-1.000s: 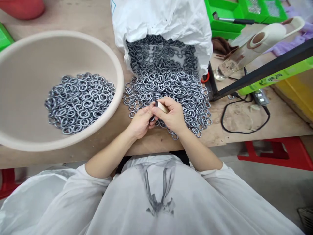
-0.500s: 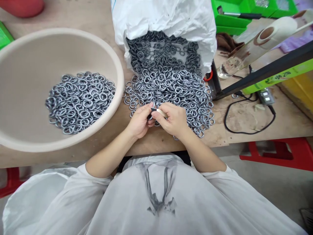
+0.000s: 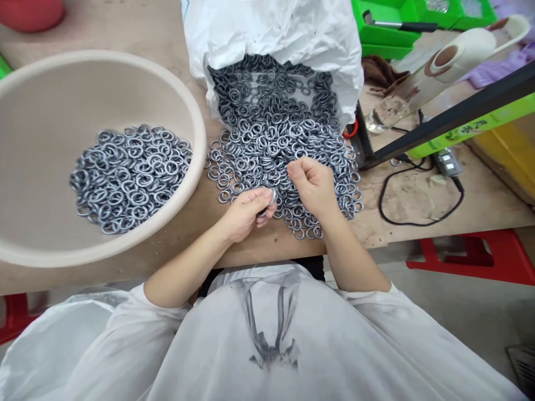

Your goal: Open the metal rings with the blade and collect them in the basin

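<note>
A loose pile of grey metal rings spreads over the wooden table, spilling from the mouth of a white sack. At the front edge of this pile, my left hand is closed, pinching a ring between thumb and fingers. More may be tucked in that palm, but I cannot tell. My right hand is curled shut above the right part of the pile, apart from the left. What it grips is hidden by the fingers. Left of the pile, a large beige basin holds many similar rings.
A black bar with a green label slants across the right side. Behind it are a clear bottle, a power strip with a black cord, and green bins with a hammer. Red stools stand below the table.
My hands have separated: the right moved up and right, the left slightly right. The pale-handled, dark-tipped tool seen in my right hand is out of sight. The view shifted slightly.
</note>
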Demonstrator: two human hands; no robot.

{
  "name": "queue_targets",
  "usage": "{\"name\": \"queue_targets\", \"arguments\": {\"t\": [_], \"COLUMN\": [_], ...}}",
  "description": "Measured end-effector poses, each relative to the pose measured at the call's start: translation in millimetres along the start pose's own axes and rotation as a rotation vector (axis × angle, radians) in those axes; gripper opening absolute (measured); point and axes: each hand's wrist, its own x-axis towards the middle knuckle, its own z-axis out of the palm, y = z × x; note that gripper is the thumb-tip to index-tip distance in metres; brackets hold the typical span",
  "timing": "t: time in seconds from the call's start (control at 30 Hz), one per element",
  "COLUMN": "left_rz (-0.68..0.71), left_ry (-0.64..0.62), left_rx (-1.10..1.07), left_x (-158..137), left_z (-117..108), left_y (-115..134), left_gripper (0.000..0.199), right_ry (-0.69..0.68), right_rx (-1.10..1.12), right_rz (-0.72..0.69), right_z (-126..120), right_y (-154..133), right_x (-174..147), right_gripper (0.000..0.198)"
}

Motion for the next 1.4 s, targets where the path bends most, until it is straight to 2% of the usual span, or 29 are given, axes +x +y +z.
{"name": "queue_targets", "arguments": {"t": [0.1, 0.17, 0.23, 0.33, 0.43, 0.5, 0.57, 0.63, 0.7, 0.77, 0.87, 1.07, 1.23, 1.4], "left_rz": [0.025, 0.029, 0.03, 0.035, 0.024, 0.021, 0.016, -0.004, -0.038, -0.078, -0.124, -0.133, -0.068, -0.04], "left_ry": [0.061, 0.061, 0.042, 0.031, 0.047, 0.061, 0.081, 0.099, 0.102, 0.083, 0.031, -0.012, 0.003, 0.02], "left_rx": [-0.008, -0.009, -0.003, 0.012, -0.013, -0.043, -0.072, -0.105, -0.138, -0.168, -0.198, -0.193, -0.199, -0.117], "left_x": [2.2, 3.2, 3.3, 3.2, 4.2, 5.6, 7.1, 8.4, 9.0, 8.6, 6.4, 3.3, 3.8, 2.8], "left_z": [-3.2, -5.5, -6.6, -6.8, -8.2, -10.5, -13.3, -15.6, -16.2, -15.1, -11.6, -9.8, -10.1, -6.6], "left_y": [1.9, 3.5, 4.3, 4.3, 4.1, 4.5, 5.4, 6.2, 6.7, 6.9, 7.2, 8.0, 4.9, 3.8], "left_gripper": [0.048, 0.048, 0.046, 0.041, 0.033, 0.03, 0.028, 0.019, 0.014, 0.02, 0.03, 0.042, 0.044, 0.043], "right_ry": [-0.164, -0.199, -0.108, 0.057, 0.075, 0.063, 0.072, 0.059, -0.026, -0.167, -0.254, -0.128, -0.061, -0.032], "right_rx": [0.094, 0.064, -0.079, -0.47, -0.704, -0.723, -0.625, -0.385, -0.052, 0.251, 0.46, 0.345, 0.243, 0.194], "right_rz": [-0.065, -0.053, 0.004, 0.06, 0.1, 0.11, 0.094, 0.061, 0.042, 0.057, 0.1, 0.03, -0.063, -0.048], "right_z": [4.9, 7.0, 4.2, -6.1, -14.2, -16.6, -17.1, -15.4, -10.2, -1.7, 12.1, 20.6, 21.1, 24.3], "right_y": [-11.4, -13.7, -7.9, 10.0, 24.7, 27.3, 23.5, 14.9, 4.5, -4.3, -9.8, -9.0, -13.0, -12.3], "right_x": [-4.7, -1.0, 9.7, 29.4, 40.2, 40.9, 37.4, 30.6, 20.8, 10.0, -2.5, -7.3, -12.4, -13.9], "right_gripper": [0.045, 0.043, 0.042, 0.033, 0.028, 0.026, 0.028, 0.033, 0.038, 0.04, 0.042, 0.042, 0.044, 0.045]}}
